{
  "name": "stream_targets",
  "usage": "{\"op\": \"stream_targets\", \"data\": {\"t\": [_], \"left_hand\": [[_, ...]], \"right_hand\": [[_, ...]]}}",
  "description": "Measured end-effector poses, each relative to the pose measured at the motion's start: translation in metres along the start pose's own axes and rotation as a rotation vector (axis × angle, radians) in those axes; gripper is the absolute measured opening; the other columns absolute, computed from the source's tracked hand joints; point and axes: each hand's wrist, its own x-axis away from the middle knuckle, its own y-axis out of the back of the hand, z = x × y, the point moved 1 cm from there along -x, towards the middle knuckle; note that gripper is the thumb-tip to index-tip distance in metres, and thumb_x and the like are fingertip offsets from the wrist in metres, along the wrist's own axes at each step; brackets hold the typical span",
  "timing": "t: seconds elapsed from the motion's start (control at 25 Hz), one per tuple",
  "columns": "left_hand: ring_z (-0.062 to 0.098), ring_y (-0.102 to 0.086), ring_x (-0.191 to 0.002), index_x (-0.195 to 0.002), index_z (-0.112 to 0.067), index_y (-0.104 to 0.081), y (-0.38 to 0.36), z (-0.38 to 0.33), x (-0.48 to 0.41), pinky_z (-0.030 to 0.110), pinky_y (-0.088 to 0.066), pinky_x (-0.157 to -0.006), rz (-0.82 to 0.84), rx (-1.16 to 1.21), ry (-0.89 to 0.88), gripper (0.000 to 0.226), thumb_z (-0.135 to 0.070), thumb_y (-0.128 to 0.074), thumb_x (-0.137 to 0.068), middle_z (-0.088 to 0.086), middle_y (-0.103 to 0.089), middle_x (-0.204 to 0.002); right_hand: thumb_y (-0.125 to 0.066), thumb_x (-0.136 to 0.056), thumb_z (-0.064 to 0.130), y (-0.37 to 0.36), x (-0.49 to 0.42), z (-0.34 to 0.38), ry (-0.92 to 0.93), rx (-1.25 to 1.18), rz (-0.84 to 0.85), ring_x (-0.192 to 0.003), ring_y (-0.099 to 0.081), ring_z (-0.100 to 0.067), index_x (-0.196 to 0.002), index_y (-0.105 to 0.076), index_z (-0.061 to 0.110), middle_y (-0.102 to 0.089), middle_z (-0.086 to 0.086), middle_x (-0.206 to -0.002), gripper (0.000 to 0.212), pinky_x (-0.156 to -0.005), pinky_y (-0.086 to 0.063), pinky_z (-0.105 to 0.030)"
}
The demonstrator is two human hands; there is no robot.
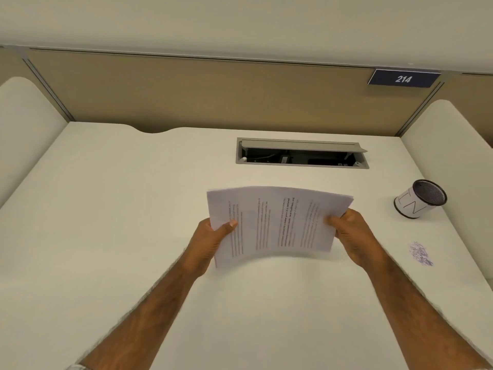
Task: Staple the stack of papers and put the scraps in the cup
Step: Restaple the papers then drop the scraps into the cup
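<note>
Held over worktop [133, 209] centre: stack of papers [277, 222], bowed. Opposite side edges pinched by left grip [213, 236] and right grip [352, 236], likely to square sheets before stapling. Near right edge: cup [418, 198], scraps [421, 253].

Forearms [149, 311] outstretched; left hand [210, 243], right hand [353, 236] both in pinch grip.

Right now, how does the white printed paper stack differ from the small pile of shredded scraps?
The printed paper stack is gripped, bowed, by left hand and right hand; the scrap pile lies loose on the white desk. Stack: whole sheets; scrap pile: tiny bits. Both pale paper.
</note>
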Motion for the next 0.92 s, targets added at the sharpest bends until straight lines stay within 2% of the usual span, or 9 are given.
{"op": "stream_targets", "data": {"t": [0.12, 0.2, 0.32, 0.48, 0.68, 0.8, 0.92], "left_hand": [[0.017, -0.075, -0.1, -0.11, -0.029, -0.08, -0.001, -0.004, -0.008, 0.027, -0.06, -0.081, -0.072, -0.023, -0.167, 0.029, -0.031, -0.079, -0.081, 0.0, -0.081, -0.108], [0.017, -0.075, -0.102, -0.106, -0.033, -0.082, -0.002, -0.001, -0.011, 0.027, -0.058, -0.083, -0.069, -0.061, -0.211, 0.025, -0.029, -0.08, -0.082, -0.001, -0.081, -0.109], [0.016, -0.073, -0.102, -0.103, -0.043, -0.081, -0.008, 0.008, -0.012, 0.033, -0.057, -0.088, -0.06, -0.16, -0.209, 0.022, -0.029, -0.079, -0.086, -0.008, -0.081, -0.106], [-0.001, -0.072, -0.093, -0.096, -0.059, -0.077, -0.013, 0.012, -0.013, 0.016, -0.055, -0.076, -0.05, -0.249, -0.208, 0.033, -0.026, -0.076, -0.095, -0.024, -0.079, -0.1], [0.001, -0.073, -0.096, -0.106, -0.042, -0.075, -0.012, 0.012, -0.014, 0.016, -0.056, -0.079, -0.092, -0.241, -0.21, 0.023, -0.024, -0.078, -0.093, -0.021, -0.079, -0.102], [0.004, -0.073, -0.096, -0.107, -0.04, -0.076, -0.014, 0.012, -0.016, 0.017, -0.056, -0.078, -0.086, -0.237, -0.219, 0.022, -0.021, -0.076, -0.095, -0.017, -0.08, -0.102], [0.01, -0.071, -0.1, -0.121, -0.031, -0.071, -0.015, 0.013, -0.017, 0.016, -0.057, -0.078, -0.091, -0.241, -0.187, 0.024, -0.023, -0.072, -0.097, -0.01, -0.078, -0.109]], "right_hand": [[-0.06, -0.092, -0.005, -0.005, 0.003, -0.002, 0.104, -0.032, -0.106, -0.087, -0.07, -0.006, -0.101, -0.073, 0.02, -0.078, 0.006, -0.094, 0.029, -0.079, -0.054, -0.022], [-0.061, -0.09, -0.01, -0.008, 0.005, -0.007, 0.115, -0.04, -0.138, -0.089, -0.07, -0.008, -0.1, -0.073, 0.02, -0.077, 0.007, -0.094, 0.033, -0.08, -0.053, -0.019], [-0.059, -0.088, -0.013, -0.011, 0.009, -0.018, 0.079, -0.027, -0.153, -0.092, -0.069, -0.011, -0.101, -0.069, 0.021, -0.075, 0.002, -0.098, 0.037, -0.082, -0.053, -0.023], [-0.057, -0.091, -0.011, -0.012, 0.011, -0.023, 0.069, -0.02, -0.196, -0.087, -0.069, -0.004, -0.1, -0.068, 0.024, -0.074, 0.008, -0.095, 0.038, -0.075, -0.054, -0.017], [-0.055, -0.091, -0.013, -0.01, 0.012, -0.018, 0.098, -0.047, -0.18, -0.092, -0.068, -0.006, -0.105, -0.065, 0.024, -0.071, 0.001, -0.102, 0.041, -0.083, -0.054, -0.022], [-0.054, -0.091, -0.013, -0.01, 0.011, -0.017, 0.096, -0.047, -0.191, -0.092, -0.067, -0.006, -0.103, -0.065, 0.024, -0.071, 0.003, -0.101, 0.041, -0.08, -0.052, -0.02], [-0.056, -0.092, -0.009, -0.011, 0.009, -0.022, 0.08, -0.036, -0.194, -0.096, -0.066, -0.012, -0.103, -0.065, 0.026, -0.071, 0.003, -0.1, 0.038, -0.074, -0.053, -0.017]]}}
